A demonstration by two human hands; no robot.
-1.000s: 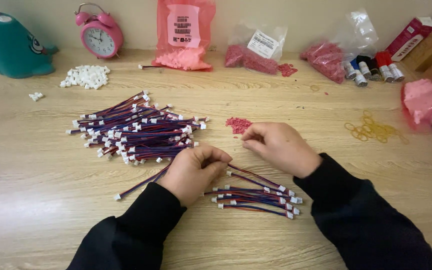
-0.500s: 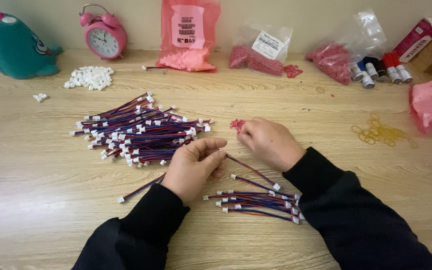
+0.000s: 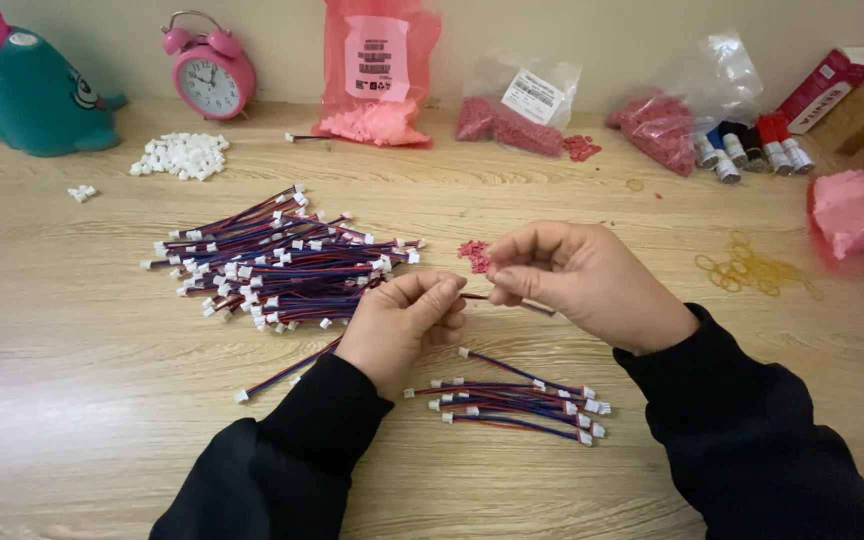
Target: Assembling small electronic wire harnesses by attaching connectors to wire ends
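My left hand pinches a thin red-and-blue wire whose white-plugged tail trails down-left across the table. My right hand is closed on the same wire's other end, just right of the left fingertips. Behind my fingers lies a small heap of tiny red bits. A big pile of red-and-blue wires with white connectors lies to the left. A smaller bundle of the same wires rests below my hands.
Along the back stand a teal holder, a pink alarm clock, a heap of white connectors, pink and clear bags of red parts and thread spools. Yellow rubber bands lie at right.
My right hand has moved up and left toward the red bits and now meets the left hand on the wire. The left hand has lifted slightly.
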